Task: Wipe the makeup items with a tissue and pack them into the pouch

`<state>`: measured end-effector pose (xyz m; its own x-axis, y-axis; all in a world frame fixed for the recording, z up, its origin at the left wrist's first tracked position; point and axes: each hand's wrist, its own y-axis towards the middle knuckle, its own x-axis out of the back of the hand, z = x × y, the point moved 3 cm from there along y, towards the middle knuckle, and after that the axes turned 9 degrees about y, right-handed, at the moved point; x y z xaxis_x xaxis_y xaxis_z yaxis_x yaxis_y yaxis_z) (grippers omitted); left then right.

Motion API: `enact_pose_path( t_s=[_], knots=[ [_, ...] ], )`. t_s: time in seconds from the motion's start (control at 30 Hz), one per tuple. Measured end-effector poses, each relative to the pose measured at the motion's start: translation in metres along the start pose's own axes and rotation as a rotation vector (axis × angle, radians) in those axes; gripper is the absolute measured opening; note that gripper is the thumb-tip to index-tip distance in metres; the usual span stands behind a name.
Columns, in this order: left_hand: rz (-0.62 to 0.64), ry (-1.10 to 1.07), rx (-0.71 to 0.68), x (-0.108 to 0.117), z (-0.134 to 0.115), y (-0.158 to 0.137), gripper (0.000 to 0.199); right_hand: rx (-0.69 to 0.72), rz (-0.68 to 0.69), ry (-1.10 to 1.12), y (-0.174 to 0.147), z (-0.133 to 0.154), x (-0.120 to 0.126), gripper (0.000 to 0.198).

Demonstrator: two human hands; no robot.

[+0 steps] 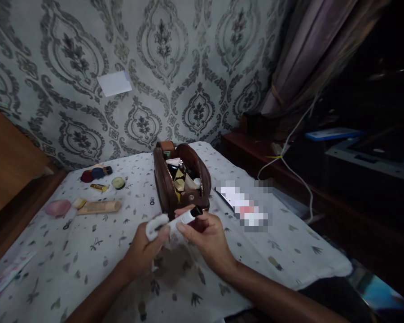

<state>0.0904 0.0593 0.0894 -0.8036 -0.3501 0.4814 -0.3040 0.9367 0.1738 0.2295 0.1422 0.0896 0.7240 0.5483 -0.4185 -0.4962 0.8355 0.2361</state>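
My right hand [215, 240] grips a small white tube [186, 218] with a black cap, near its capped end. In my left hand [139, 249] is a crumpled white cloth or tissue [156, 223], pressed against the tube's other end. Both hands are just in front of an open brown toiletry bag [162, 188]. The bag's zip is undone, and several bottles, gold-coloured items and other cosmetics are packed inside it. My fingers hide part of the tube.
On the patterned white cloth [121, 278] at left lie a beige tube [99, 207], a pink oval item [58, 207], a small round green-lidded jar [118, 182], a gold tube [99, 187] and a dark blue item [99, 172]. A partly blurred flat object [244, 206] is right of the bag.
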Motion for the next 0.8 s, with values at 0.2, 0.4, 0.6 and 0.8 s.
enact_pose_path(
  t_s=[0.2,0.4,0.6,0.8],
  knots=[
    [0.004,0.586,-0.457,0.002,-0.026,0.014,0.027,0.231,-0.061,-0.11,0.016,0.054,0.03,0.015],
    [-0.002,1.358,-0.57,0.017,-0.05,0.053,0.056,0.409,-0.067,-0.409,0.056,0.101,0.046,0.026],
    [-0.031,1.437,-0.728,0.018,-0.053,0.072,0.051,0.462,0.107,-0.55,0.094,0.089,0.044,0.034],
    [-0.036,1.237,-0.81,0.022,-0.036,0.075,0.035,0.285,0.364,-0.62,0.116,0.062,0.043,0.037]
  ],
)
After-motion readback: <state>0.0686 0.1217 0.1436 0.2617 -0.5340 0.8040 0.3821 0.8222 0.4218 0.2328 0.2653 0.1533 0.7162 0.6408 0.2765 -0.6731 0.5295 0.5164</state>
